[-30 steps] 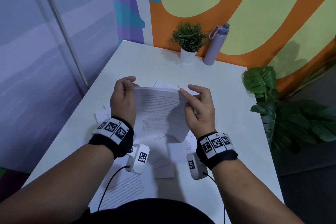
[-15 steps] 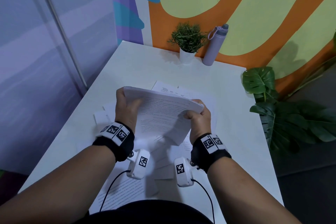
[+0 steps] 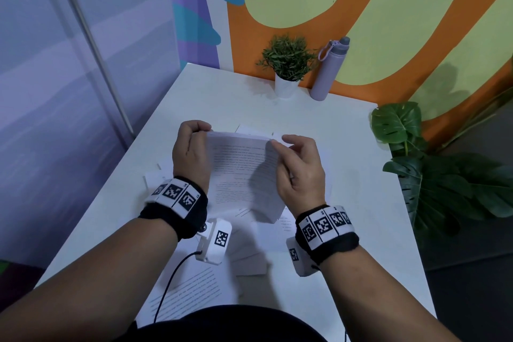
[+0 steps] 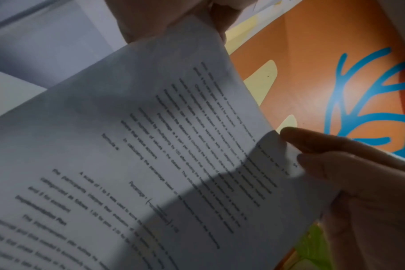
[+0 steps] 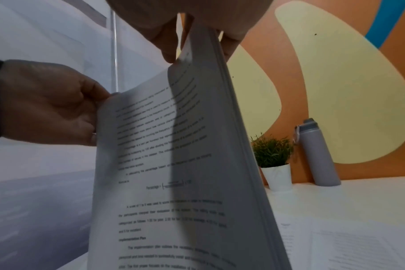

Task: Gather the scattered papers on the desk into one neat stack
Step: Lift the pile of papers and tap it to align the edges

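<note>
A thick stack of printed papers (image 3: 241, 172) stands nearly upright on its lower edge over the white desk (image 3: 222, 97), held between both hands. My left hand (image 3: 191, 144) grips the stack's left edge, fingers curled round its top corner. At the right top corner my right hand (image 3: 294, 158) pinches the stack, thumb in front and fingers behind. The stack (image 4: 150, 155) fills the left wrist view, with the right hand (image 4: 349, 173) at its edge. In the right wrist view the stack (image 5: 173, 164) shows its many sheet edges and the left hand (image 5: 51, 102) beside it.
Loose sheets (image 3: 194, 294) lie on the desk under and around my hands, some near the front edge, some beyond the stack (image 3: 249, 129). A small potted plant (image 3: 287, 64) and a lilac bottle (image 3: 329, 69) stand at the back wall. A large leafy plant (image 3: 444, 172) is right of the desk.
The stack went from tilted flat half a second ago back to nearly upright. My hands rose with it, and the right fingers moved from under the corner to pinching its top.
</note>
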Demonstrator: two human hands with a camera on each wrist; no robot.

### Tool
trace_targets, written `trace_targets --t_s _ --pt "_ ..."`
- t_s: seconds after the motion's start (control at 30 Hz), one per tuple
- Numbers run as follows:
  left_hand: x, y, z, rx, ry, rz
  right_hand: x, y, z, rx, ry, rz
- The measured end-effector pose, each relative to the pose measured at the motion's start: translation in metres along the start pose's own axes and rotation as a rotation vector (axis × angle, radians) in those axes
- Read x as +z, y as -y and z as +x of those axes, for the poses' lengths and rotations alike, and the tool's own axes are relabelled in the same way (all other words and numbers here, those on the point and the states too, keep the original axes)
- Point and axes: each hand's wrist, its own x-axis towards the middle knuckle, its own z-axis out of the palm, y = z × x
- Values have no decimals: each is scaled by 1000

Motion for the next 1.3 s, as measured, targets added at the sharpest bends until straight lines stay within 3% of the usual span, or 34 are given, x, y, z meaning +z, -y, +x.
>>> trace_targets --t_s 0.13,0.2,0.37,0.43,0.5,0.73,1.0,1.3 --pt "0 0 3 44 20 4 1 -1 0 -16 -6 16" --pt "-3 2 3 65 63 -27 -2 2 1 53 -7 109" --pt "-15 20 2 -28 193 -6 -4 4 0 740 -71 557" --pt "-16 31 0 -141 218 28 -3 2 -2 914 -39 669" --pt "-16 42 -2 -236 255 37 1 1 -3 991 11 681" --pt "-13 60 1 -294 252 23 18 -14 -2 1124 -40 640" --pt "-14 63 -6 -217 237 176 22 -27 -14 1203 19 740" --pt "-11 47 21 -225 108 71 13 -36 -51 1059 292 579"
